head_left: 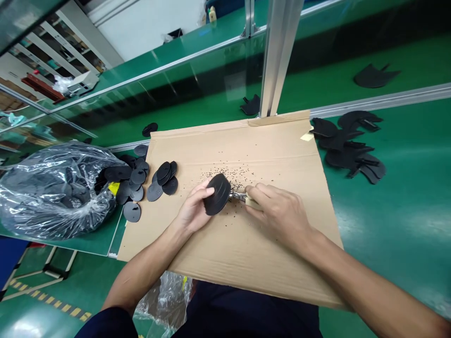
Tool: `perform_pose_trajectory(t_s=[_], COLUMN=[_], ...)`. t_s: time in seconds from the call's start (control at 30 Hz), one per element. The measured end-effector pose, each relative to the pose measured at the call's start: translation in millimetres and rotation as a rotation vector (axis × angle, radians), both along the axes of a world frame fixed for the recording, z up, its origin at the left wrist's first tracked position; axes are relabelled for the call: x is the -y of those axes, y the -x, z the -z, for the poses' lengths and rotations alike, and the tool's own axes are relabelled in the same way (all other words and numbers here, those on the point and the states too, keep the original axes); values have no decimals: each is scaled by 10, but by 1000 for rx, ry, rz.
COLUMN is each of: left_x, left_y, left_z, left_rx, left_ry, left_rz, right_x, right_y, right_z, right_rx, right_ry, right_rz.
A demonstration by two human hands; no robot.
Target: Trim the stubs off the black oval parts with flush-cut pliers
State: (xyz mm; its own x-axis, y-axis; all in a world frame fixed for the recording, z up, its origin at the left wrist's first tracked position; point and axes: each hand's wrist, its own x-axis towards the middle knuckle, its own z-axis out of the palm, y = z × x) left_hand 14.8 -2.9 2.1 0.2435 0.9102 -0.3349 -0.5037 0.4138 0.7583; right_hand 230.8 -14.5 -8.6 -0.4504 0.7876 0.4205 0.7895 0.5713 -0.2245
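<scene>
My left hand grips a round black plastic part, tilted above a cardboard sheet. In my closed right hand is a hand tool with a metal head and pale handles, which looks like nippers. Its metal tip meets the right edge of the black part. Around and beneath the part lie many tiny black scraps. To the left of my left hand, several black discs rest on the cardboard.
A clear plastic bag of black parts stands open at the left, with discs spilling from it. Black parts are heaped right of the cardboard. A metal post and glass panels rise behind.
</scene>
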Motion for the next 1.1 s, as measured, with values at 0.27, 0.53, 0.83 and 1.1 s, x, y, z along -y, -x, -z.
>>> perform_pose_trajectory(t_s=[0.27,0.53,0.83,1.1], left_x=[-11,-34,-55,41], left_y=[41,78,-36,-126], left_z=[-13,11,157,242], left_rx=[-344,-411,-254,-222], left_ry=[-173,-243,-267,-430], left_rz=[191,145,-76,189], right_x=[-26,-29,-73,29], right_y=[7,2,-34,-24], right_z=[9,-6,-132,-109], right_rx=[67,66,-587,-487], right_ry=[-58,-36,312,179], right_rz=[116,128,12,-109])
